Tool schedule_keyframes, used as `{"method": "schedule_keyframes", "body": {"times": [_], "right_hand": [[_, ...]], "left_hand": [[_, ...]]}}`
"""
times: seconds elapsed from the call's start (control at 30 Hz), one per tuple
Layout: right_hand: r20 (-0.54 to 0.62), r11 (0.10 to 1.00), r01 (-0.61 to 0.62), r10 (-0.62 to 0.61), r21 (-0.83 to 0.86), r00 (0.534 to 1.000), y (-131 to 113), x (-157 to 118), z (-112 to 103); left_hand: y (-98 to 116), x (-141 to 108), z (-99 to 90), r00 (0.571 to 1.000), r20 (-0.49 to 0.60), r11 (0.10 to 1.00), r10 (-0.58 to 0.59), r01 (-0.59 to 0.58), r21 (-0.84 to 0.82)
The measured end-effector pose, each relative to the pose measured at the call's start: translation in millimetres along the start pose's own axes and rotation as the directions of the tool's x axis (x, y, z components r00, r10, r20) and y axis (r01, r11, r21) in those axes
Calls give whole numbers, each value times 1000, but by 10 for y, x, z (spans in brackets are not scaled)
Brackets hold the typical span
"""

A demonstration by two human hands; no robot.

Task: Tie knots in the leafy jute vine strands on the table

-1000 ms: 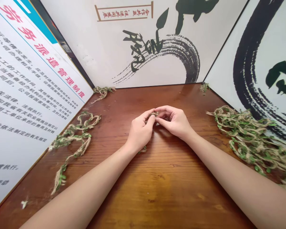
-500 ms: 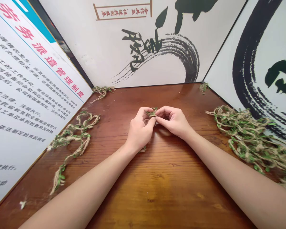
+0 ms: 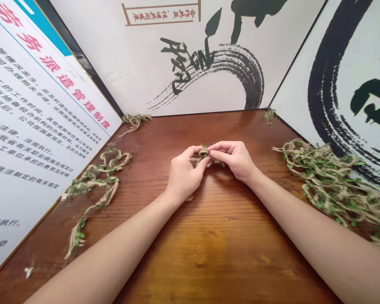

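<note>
Near the middle of the brown wooden table (image 3: 215, 236), both hands pinch a small piece of green-leafed twine (image 3: 204, 152). My left hand (image 3: 186, 171) has its thumb and fingers closed on the twine from the left. My right hand (image 3: 236, 158) grips it from the right, fingertips almost touching those of the left. A bit of twine shows under the right fingers, and another end peeks out below the left palm. The rest of the piece is hidden by the hands.
A large heap of leafy twine (image 3: 332, 181) lies at the right. Looser strands (image 3: 98, 181) lie at the left. Small bunches sit in the back left corner (image 3: 136, 121) and back right corner (image 3: 270, 115). A white scrap (image 3: 28, 272) is at the lower left. Printed panels (image 3: 190, 59) border the table.
The right fingers have shifted slightly on the twine, and more of it now shows beneath them. My left hand has barely moved and keeps its hold.
</note>
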State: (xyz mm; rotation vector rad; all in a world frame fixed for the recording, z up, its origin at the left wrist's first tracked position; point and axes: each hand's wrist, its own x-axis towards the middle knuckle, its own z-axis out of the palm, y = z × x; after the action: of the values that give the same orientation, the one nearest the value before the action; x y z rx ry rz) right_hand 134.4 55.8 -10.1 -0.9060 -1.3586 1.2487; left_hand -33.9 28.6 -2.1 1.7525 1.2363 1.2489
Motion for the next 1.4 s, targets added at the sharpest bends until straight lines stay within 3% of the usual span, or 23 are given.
{"method": "schedule_keyframes", "body": {"times": [0.13, 0.3, 0.43, 0.6, 0.83, 1.07, 1.3, 1.4], "right_hand": [[-18, 997, 43, -44, -63, 999, 12, 7, 7], [-116, 917, 206, -259, -341, 959, 15, -16, 49], [-175, 883, 192, -289, -429, 941, 29, -39, 55], [-164, 937, 138, -199, -321, 966, 51, -26, 38], [110, 999, 51, -49, -12, 993, 49, 15, 2], [55, 1000, -18, 17, 5, 998, -14, 27, -25], [274, 995, -61, 37, 80, 961, -43, 34, -43], [276, 998, -59, 48, 32, 960, -35, 30, -59]], "left_hand": [[-13, 6, 10, 1000, 13, 1000, -15, 16, -24], [-34, 30, 10, 1000, -5, 998, -19, 19, -55], [-36, 59, 7, 997, -3, 982, -77, 75, -172], [-43, 77, 16, 993, 64, 930, -103, 119, -347], [-33, 63, 0, 975, 180, 879, -130, 197, -434], [7, 73, -23, 971, 201, 851, -129, 213, -480], [0, 65, -59, 940, 311, 803, -143, 294, -519], [1, 64, -56, 939, 314, 793, -142, 298, -531]]}}
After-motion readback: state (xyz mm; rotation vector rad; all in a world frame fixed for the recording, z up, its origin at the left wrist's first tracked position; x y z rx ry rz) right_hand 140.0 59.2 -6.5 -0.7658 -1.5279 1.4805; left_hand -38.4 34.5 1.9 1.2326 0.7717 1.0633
